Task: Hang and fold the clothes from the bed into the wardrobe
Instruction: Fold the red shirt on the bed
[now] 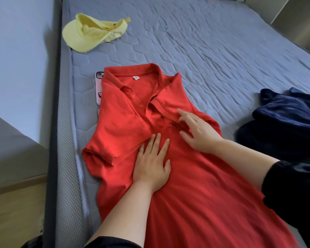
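Head view: a red polo shirt (204, 194) lies face up on the bed (222, 42), one sleeve (118, 133) folded over its chest. The left hand (151, 163) presses flat beside that sleeve, fingers (157, 141) straight, while the right hand (198, 134) rests spread, uncurled fingers on the shirt's placket (166, 116); a yellow cap (89, 33), a phone (98, 86) and a dark blue garment (284, 122) lie nearby.

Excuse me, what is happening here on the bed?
A person is folding a red polo shirt on the bed. Both hands lie flat on it: the left hand beside the sleeve folded in over the chest, the right hand by the button placket. A yellow cap, a phone and a dark blue garment also lie on the bed.
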{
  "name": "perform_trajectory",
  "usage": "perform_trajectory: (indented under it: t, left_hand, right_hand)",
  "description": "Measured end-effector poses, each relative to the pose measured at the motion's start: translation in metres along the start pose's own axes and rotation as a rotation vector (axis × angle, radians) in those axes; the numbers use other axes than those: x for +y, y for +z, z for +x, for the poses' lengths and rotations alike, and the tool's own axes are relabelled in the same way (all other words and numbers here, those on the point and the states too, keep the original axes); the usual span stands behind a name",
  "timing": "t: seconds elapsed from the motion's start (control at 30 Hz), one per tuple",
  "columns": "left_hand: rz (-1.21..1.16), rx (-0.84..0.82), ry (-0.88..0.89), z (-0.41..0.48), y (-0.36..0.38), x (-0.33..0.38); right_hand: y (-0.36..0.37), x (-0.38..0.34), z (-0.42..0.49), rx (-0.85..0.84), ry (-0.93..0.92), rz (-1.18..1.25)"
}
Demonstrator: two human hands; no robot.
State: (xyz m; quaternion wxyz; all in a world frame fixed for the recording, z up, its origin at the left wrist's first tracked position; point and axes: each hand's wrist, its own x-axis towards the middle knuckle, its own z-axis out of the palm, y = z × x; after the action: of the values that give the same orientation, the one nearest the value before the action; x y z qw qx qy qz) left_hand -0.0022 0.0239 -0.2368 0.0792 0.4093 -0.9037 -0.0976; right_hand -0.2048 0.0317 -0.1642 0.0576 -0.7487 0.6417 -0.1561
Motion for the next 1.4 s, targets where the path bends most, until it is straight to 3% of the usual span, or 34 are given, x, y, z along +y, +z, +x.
perform_trajectory:
  t: [0.07, 0.1, 0.23, 0.47, 0.53, 0.6, 0.67, 0.73, 0.83, 0.9, 0.97, 1.03, 1.1, 1.23, 1.3, 1.4]
  left_hand:
    - [0.007, 0.01, 0.0, 0.0, -0.001, 0.0]
    - [0.01, 0.014, 0.001, -0.001, -0.001, 0.0]
    - [0.004, 0.008, 0.007, -0.001, -0.002, 0.0]
    - [-0.085, -0.077, 0.11, -0.01, -0.016, -0.006]
    - [-0.242, -0.071, 0.171, -0.023, -0.028, -0.007]
    - [-0.36, 0.035, 0.278, -0.035, -0.046, -0.011]
    - [-0.247, 0.276, 0.382, -0.03, -0.061, -0.018]
    - [-0.048, 0.328, 0.309, -0.015, -0.076, -0.025]
    - [0.141, 0.042, 0.03, -0.012, -0.077, -0.048]
    - [0.185, -0.12, -0.08, -0.023, -0.065, -0.07]
    - [0.202, -0.147, -0.117, -0.031, -0.059, -0.079]
    - [0.184, -0.122, -0.138, -0.03, -0.058, -0.075]
    - [0.172, -0.108, -0.159, -0.029, -0.055, -0.069]
    - [0.161, -0.144, -0.191, -0.033, -0.06, -0.062]
    - [0.143, -0.132, -0.204, -0.028, -0.067, -0.058]
    - [0.039, 0.122, -0.186, -0.012, -0.085, -0.06]
  right_hand:
    - [0.0, 0.003, 0.009, 0.092, 0.075, 0.006]
    - [0.001, 0.006, 0.014, 0.044, 0.121, -0.017]
    - [0.014, 0.02, 0.028, -0.381, 0.248, -0.139]
    - [0.043, 0.002, -0.006, -0.183, 0.332, -0.15]
    - [0.046, -0.003, -0.018, -0.194, 0.358, -0.16]
    - [0.043, -0.007, -0.025, -0.254, 0.386, -0.172]
    - [0.039, -0.014, -0.032, -0.254, 0.395, -0.186]
    - [0.036, -0.026, -0.041, -0.166, 0.312, -0.194]
    - [0.042, -0.039, -0.065, -0.209, 0.18, -0.258]
    - [0.048, -0.038, -0.082, -0.224, 0.293, -0.291]
    - [0.05, -0.038, -0.09, -0.147, 0.472, -0.294]
    - [0.051, -0.044, -0.088, -0.061, 0.537, -0.28]
    - [0.052, -0.051, -0.086, 0.014, 0.427, -0.24]
    - [0.041, -0.059, -0.084, -0.076, 0.141, -0.289]
    - [0.027, -0.054, -0.07, 0.038, 0.024, -0.328]
    - [0.009, -0.046, -0.033, 0.218, -0.041, -0.289]
